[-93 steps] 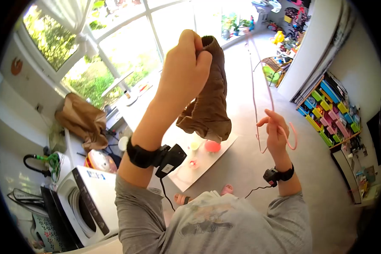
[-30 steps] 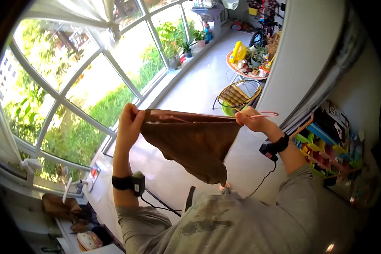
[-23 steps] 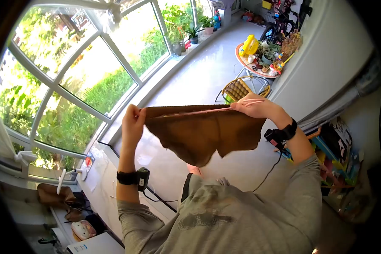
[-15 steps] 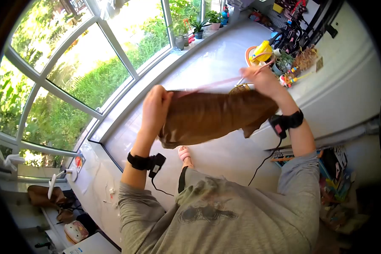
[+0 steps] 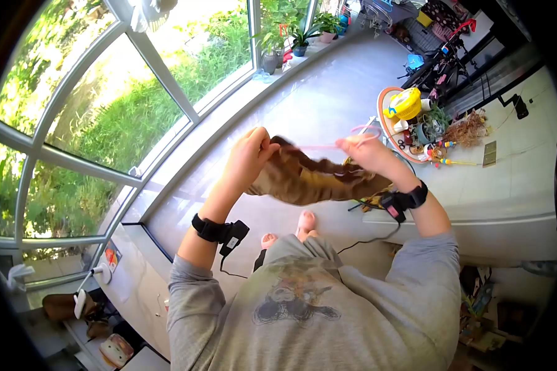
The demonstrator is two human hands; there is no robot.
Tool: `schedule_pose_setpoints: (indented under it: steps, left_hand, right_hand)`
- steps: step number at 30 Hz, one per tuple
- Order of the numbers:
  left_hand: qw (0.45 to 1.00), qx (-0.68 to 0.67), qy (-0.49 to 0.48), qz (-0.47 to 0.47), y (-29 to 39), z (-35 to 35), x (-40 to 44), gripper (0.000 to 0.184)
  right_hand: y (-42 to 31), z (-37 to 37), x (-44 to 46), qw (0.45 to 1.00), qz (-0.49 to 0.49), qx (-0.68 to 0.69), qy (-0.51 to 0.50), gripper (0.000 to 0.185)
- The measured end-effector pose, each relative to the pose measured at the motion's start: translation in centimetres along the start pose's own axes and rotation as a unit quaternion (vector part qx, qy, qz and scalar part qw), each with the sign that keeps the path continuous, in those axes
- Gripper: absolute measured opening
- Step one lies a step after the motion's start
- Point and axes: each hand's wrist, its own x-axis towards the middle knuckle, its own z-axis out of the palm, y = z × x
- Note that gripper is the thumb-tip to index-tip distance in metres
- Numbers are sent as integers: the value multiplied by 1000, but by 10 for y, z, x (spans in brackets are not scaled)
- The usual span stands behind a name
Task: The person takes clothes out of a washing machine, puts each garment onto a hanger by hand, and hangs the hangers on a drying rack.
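Brown cloth: I have the brown cloth up in the air in front of the chest, strung out sideways and sagging in the middle. It looks soft and creased, dark along the wavy upper edge and lighter tan on some folds; motion blur hides the finer detail.
Pink hanger: The thin pink hanger runs along the top of the cloth, blurred, with a curved part looping above my right hand. I cannot tell how much of it lies inside the fabric.
Left hand: My left hand is closed on the cloth's upper left end.
Right hand: My right hand pinches the hanger; whether it grips cloth too, I cannot tell.
Window side: The window frame and low ledge slant past on my left, apart from the cloth.
Table side: The round table has its rim just beyond my right hand in view, the tightest spot.
Floor: Pale floor opens ahead, between ledge and table.
Near left: A marbled top with a dark edge sits beside my left forearm.
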Motion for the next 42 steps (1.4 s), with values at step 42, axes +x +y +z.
schedule_pose_setpoints:
  steps: [42]
  left_hand:
    - [999, 7, -16, -48, -80, 65, 243, 18]
  right_hand:
    - [206, -134, 134, 938, 197, 264, 102, 34]
